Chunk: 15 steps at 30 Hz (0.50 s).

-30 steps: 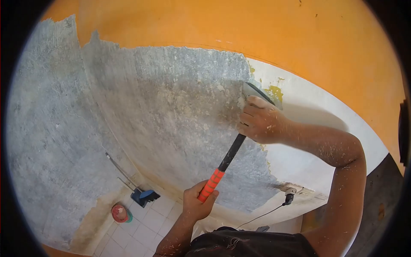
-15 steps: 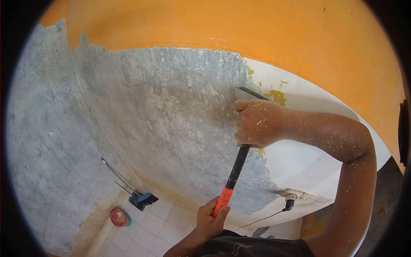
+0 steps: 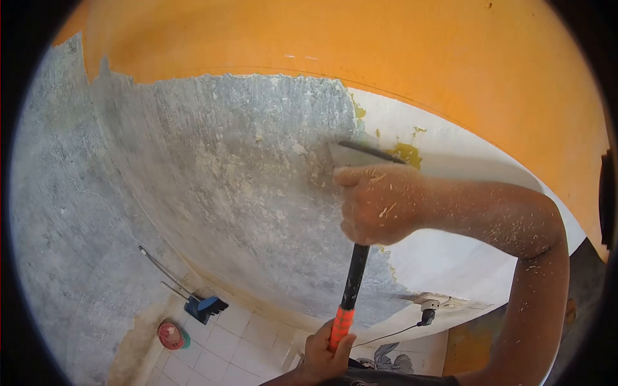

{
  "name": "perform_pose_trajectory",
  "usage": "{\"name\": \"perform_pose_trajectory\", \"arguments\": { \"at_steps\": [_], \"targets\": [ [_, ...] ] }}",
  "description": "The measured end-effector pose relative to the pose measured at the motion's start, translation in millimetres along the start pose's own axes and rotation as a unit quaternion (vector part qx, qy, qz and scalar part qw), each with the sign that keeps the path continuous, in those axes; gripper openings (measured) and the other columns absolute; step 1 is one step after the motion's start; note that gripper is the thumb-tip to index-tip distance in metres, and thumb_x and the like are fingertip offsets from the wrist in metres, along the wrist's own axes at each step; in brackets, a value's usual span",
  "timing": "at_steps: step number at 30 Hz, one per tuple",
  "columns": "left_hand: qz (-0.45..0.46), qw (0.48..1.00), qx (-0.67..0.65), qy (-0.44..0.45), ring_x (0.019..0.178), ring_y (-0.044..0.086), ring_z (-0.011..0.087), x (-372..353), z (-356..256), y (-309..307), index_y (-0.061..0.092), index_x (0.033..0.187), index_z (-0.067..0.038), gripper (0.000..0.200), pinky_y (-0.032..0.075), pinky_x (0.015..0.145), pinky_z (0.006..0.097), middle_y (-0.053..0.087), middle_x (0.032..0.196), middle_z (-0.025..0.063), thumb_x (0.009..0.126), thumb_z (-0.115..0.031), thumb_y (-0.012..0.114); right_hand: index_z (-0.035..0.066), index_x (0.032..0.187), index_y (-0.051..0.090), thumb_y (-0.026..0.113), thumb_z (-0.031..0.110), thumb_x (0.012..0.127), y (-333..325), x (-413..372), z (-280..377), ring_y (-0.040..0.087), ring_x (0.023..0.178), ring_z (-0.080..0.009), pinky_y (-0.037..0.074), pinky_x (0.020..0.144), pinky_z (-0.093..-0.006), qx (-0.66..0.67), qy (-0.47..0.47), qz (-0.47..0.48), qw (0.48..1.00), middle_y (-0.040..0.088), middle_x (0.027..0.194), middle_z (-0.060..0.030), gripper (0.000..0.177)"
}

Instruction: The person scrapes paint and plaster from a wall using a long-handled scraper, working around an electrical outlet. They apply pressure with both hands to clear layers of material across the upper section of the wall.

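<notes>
A long-handled scraper (image 3: 355, 276) slants across the view, with a black shaft and an orange grip at its lower end. My right hand (image 3: 380, 204) is closed round the shaft close below the head. The scraper's broad flat blade (image 3: 365, 153) overlaps the edge between the bare grey wall (image 3: 225, 167) and a strip of white paint (image 3: 438, 225). Lower down, my left hand (image 3: 325, 359) wraps round the orange grip. Pale flakes and dust cling to my right hand and forearm. A yellow-green patch (image 3: 408, 153) shows on the white strip beside the blade.
Orange paint (image 3: 322, 35) covers the upper wall. A wall socket (image 3: 430, 305) holds a black plug (image 3: 427, 316) with a trailing cable. On the tiled floor (image 3: 225, 344) are a blue dustpan (image 3: 203, 309), a red and green container (image 3: 171, 335) and grey cloth (image 3: 391, 360).
Both hands and the scraper have moved down, and the blade shows more of its flat face. The view has shifted slightly, moving the wall's paint edges left in the picture.
</notes>
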State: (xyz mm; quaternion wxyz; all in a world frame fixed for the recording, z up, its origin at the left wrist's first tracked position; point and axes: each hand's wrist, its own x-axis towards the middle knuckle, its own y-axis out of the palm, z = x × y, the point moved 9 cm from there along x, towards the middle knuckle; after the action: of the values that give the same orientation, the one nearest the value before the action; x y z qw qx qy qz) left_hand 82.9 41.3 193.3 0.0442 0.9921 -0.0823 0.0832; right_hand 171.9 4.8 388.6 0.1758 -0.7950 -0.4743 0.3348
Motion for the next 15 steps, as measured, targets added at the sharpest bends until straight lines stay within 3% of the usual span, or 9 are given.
{"name": "perform_pose_trajectory", "arguments": {
  "at_steps": [1, 5, 7, 10, 11, 15],
  "targets": [
    [0.014, 0.999, 0.008, 0.043, 0.049, 0.047, 0.0026, 1.1, -6.0, 2.3, 0.053, 0.105, 0.005, 0.024, 0.038, 0.044, 0.0198, 0.052, 0.060, -0.0013, 0.084, -0.005, 0.054, 0.022, 0.062, 0.062, 0.060, 0.019, 0.072, 0.5, -0.3, 2.3, 0.056, 0.064, -0.0105, 0.033, 0.080, -0.0268, 0.002, -0.010, -0.002, 1.000, 0.061, 0.061, 0.0061, 0.011],
    [-0.002, 0.999, 0.040, 0.031, 0.052, 0.051, 0.0072, 12.8, -4.4, 3.8, 0.056, 0.107, 0.001, 0.029, 0.043, 0.053, 0.0247, 0.056, 0.061, 0.0046, 0.082, -0.014, 0.062, 0.021, 0.060, 0.060, 0.060, 0.021, 0.071, -1.3, -1.3, 0.7, 0.055, 0.063, -0.0105, 0.033, 0.078, -0.0266, 0.024, -0.012, -0.013, 1.000, 0.059, 0.059, 0.0065, 0.011],
    [0.029, 0.999, -0.014, 0.031, 0.049, 0.046, 0.0029, 16.4, -5.1, 14.3, 0.048, 0.106, 0.004, 0.022, 0.038, 0.045, 0.0194, 0.051, 0.062, -0.0010, 0.086, -0.006, 0.051, 0.020, 0.058, 0.058, 0.060, 0.022, 0.070, -2.5, -1.7, -0.1, 0.054, 0.062, -0.0105, 0.033, 0.078, -0.0264, 0.035, -0.015, -0.017, 0.999, 0.059, 0.057, 0.0067, 0.011],
    [0.054, 0.997, -0.032, 0.034, 0.049, 0.046, 0.0030, 5.3, -4.5, 21.8, 0.046, 0.105, 0.003, 0.020, 0.038, 0.045, 0.0197, 0.051, 0.062, -0.0009, 0.087, -0.007, 0.050, 0.019, 0.056, 0.056, 0.060, 0.023, 0.068, -4.5, -1.8, -0.6, 0.054, 0.061, -0.0105, 0.033, 0.076, -0.0262, 0.044, -0.020, -0.022, 0.999, 0.057, 0.055, 0.0071, 0.013],
    [0.057, 0.981, -0.168, -0.084, 0.050, 0.046, 0.0033, -4.4, 5.5, 27.8, 0.045, 0.105, 0.003, 0.021, 0.038, 0.045, 0.0200, 0.050, 0.063, -0.0003, 0.088, -0.008, 0.049, 0.019, 0.056, 0.056, 0.060, 0.023, 0.068, -3.9, -0.2, -1.8, 0.054, 0.061, -0.0105, 0.033, 0.076, -0.0262, 0.041, -0.020, -0.021, 0.999, 0.057, 0.055, 0.0071, 0.013],
    [0.048, 0.997, -0.051, -0.026, 0.050, 0.046, 0.0041, 9.0, -7.5, 12.8, 0.044, 0.105, 0.003, 0.021, 0.038, 0.044, 0.0204, 0.050, 0.063, 0.0001, 0.088, -0.008, 0.050, 0.021, 0.057, 0.058, 0.060, 0.023, 0.069, 1.3, 3.3, 6.9, 0.052, 0.061, -0.0093, 0.032, 0.077, -0.0259, 0.083, -0.037, -0.004, 0.996, 0.058, 0.056, 0.0080, 0.013]
  ]
}}
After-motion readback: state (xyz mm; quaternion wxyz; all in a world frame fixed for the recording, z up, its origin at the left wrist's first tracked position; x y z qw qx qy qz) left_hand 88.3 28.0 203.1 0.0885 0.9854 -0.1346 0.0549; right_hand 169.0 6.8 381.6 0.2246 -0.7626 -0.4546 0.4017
